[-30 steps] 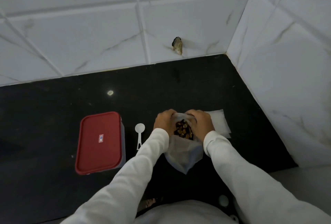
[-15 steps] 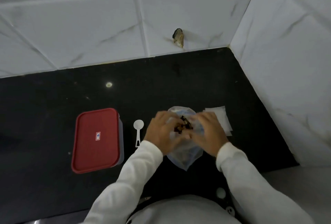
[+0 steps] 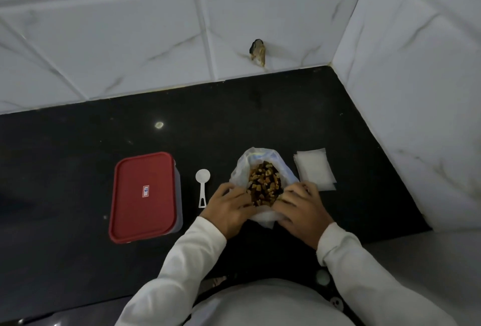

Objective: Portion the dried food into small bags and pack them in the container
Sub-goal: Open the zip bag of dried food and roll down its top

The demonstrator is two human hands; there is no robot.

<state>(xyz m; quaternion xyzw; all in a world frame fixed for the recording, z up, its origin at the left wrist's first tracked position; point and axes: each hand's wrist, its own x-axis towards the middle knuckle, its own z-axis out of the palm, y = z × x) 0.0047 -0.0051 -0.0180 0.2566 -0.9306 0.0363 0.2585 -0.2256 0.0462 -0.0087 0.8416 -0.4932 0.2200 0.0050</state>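
Note:
A clear plastic bag [image 3: 256, 160] lies on the black counter with its mouth spread wide, showing brown dried food [image 3: 265, 185] inside. My left hand [image 3: 230, 207] grips the bag's near left edge. My right hand [image 3: 302, 207] grips its near right edge. A white measuring spoon [image 3: 202, 185] lies just left of my left hand. Further left stands a container with a red lid [image 3: 143, 196], closed. A stack of small empty bags [image 3: 313, 168] lies right of the big bag.
The black counter [image 3: 208, 117] ends at white marble-look tiled walls behind and on the right, forming a corner at the back right. A small brown stub [image 3: 258, 52] sticks out of the back wall. The counter's front edge runs close to my body.
Both hands moved from the bag's top down to its near edges. The bag's mouth now lies wide open, baring more of the dried food and the small bags.

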